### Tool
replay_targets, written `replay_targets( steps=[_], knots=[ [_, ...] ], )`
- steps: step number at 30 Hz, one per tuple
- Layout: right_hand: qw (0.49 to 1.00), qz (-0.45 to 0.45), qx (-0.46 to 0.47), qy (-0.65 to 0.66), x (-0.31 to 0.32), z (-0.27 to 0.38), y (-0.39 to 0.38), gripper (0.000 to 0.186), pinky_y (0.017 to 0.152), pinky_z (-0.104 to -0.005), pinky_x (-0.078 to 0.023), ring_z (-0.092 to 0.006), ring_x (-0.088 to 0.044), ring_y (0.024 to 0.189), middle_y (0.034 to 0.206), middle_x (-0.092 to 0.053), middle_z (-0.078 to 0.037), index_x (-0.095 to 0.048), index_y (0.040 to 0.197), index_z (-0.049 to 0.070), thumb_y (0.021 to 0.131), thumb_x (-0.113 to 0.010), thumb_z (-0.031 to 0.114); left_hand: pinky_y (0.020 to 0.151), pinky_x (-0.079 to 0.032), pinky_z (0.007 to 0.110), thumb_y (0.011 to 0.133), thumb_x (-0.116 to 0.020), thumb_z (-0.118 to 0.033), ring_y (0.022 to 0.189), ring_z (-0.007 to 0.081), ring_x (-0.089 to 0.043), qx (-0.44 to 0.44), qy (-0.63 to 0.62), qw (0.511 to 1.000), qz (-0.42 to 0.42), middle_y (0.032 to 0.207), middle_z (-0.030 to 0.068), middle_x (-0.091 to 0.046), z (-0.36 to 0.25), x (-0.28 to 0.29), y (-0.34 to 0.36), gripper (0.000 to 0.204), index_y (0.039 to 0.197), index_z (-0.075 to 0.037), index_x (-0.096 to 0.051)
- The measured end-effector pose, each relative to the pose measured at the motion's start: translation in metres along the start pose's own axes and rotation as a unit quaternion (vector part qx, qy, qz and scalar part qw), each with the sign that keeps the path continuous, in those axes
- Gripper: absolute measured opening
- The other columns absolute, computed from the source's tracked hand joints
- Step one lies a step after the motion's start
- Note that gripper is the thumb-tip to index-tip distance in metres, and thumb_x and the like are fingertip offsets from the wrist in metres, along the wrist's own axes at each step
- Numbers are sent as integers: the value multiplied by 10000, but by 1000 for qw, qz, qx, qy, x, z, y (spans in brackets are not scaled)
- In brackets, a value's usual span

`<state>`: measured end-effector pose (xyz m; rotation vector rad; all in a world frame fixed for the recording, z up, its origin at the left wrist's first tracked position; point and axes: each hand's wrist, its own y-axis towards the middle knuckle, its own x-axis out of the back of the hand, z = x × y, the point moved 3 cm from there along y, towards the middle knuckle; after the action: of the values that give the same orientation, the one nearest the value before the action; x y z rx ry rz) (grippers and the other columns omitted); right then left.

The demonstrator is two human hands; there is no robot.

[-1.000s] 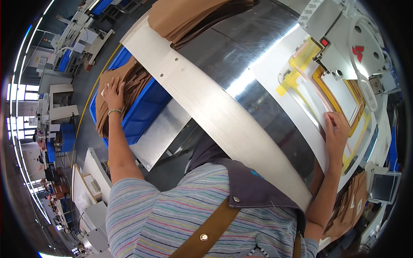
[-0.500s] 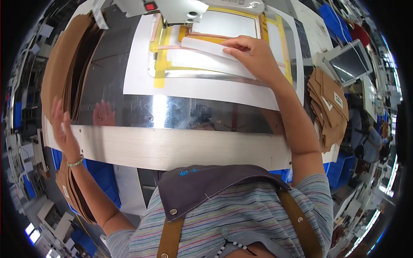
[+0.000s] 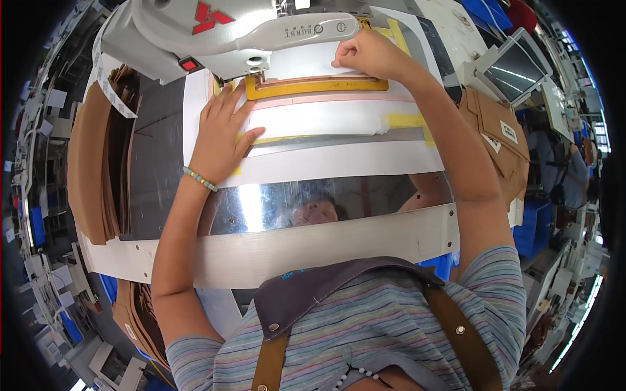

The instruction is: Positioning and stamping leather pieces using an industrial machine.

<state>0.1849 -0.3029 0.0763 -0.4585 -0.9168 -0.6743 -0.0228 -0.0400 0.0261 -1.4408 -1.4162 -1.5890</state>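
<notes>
Frame (image 3: pixel 318 87) between two panel stacks (image 3: pixel 94 163)

And we're in a factory workshop here, a sewing floor by the look of it! A bulky white machine (image 3: pixel 153 39) looms over a yellow-edged frame (image 3: pixel 319 89) on a shiny, metal-topped workbench (image 3: pixel 156 169). Brown flat pieces stand in a thick stack (image 3: pixel 91 156) at left, more piled in a labelled heap (image 3: pixel 512 146) at right, beside a grey-framed screen (image 3: pixel 515 72). There's a blue bin (image 3: pixel 535 225) below, a dark work apron (image 3: pixel 339 283), another person (image 3: pixel 554 169) off right, and strip lights (image 3: pixel 577 322) glowing beyond!
</notes>
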Motion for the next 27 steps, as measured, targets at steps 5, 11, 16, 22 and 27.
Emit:
replay_targets(
  steps=[5,11,16,22,27],
  knots=[
    [1000,3,-26,6,-13,6,7,148,655,-289,-481,-96,-607,682,728,-692,-7,-795,930,61,922,-782,208,1281,-197,539,1008,-622,-460,1600,432,-245,40,8,997,63,1722,201,-321,3,-3,2,658,1494,-20,-560],
    [999,8,-5,40,-30,21,18,163,744,-342,-545,-200,-727,812,854,-779,-75,-801,913,76,897,-779,237,1282,-171,584,1023,-570,-540,1592,466,-215,23,69,993,97,1723,245,-271,1,-2,9,743,1570,-44,-487],
    [998,32,3,51,-30,21,20,192,735,-354,-535,-183,-702,793,812,-758,-56,-805,943,91,899,-786,277,1281,-148,601,1040,-521,-578,1579,472,-227,28,72,993,92,1699,257,-297,-1,-7,12,757,1568,-38,-487],
    [990,-32,55,123,1,-16,19,218,680,-320,-479,-129,-622,726,723,-673,9,-798,1010,110,932,-777,313,1286,-134,583,1051,-512,-557,1581,468,-229,31,46,996,71,1692,252,-323,-1,-7,13,729,1552,-28,-512],
    [999,2,41,-11,19,-28,5,111,737,-275,-515,-104,-675,809,856,-756,-41,-783,927,47,903,-762,153,1300,-117,561,1052,-521,-572,1568,453,-268,44,58,996,56,1672,247,-380,3,-9,9,687,1487,-49,-612]
  ],
)
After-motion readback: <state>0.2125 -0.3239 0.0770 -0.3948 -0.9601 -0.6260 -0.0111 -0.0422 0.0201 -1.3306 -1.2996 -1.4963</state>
